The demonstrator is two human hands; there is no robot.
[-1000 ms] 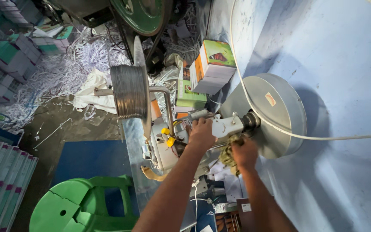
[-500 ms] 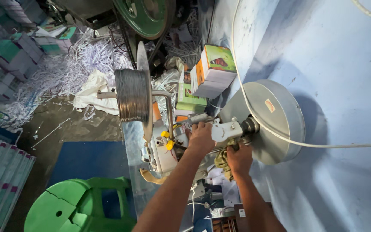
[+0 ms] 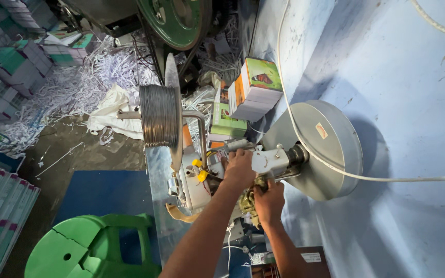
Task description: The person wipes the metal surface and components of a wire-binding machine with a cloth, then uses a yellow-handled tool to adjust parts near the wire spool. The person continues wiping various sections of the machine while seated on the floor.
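The left hand (image 3: 239, 170) lies on top of a small grey metal machine head (image 3: 266, 160), fingers curled and pressed onto its upper edge. The right hand (image 3: 270, 200) sits just below that machine head, fingers closed around a crumpled yellowish-green rag (image 3: 248, 202) that is pushed against the metal.

To the right of the machine head, touching it through a dark short shaft, is a round dull-grey metal cover (image 3: 325, 149), smooth and drum-shaped, set against a pale blue painted wall (image 3: 403, 92). A white cable (image 3: 387, 178) crosses the cover.

To the left of the machine head stands a spool of shiny steel wire (image 3: 158, 122), tightly wound, with a thin disc flange, on a bent metal rod. Two small yellow knobs (image 3: 200, 170) sit between spool and machine head.

Above the machine head lies a stack of bound paper pads with green and orange covers (image 3: 256, 87). Well to its left, white shredded paper strips (image 3: 78, 87) cover the floor. Below and left is a green plastic stool (image 3: 86, 249) with a round top.
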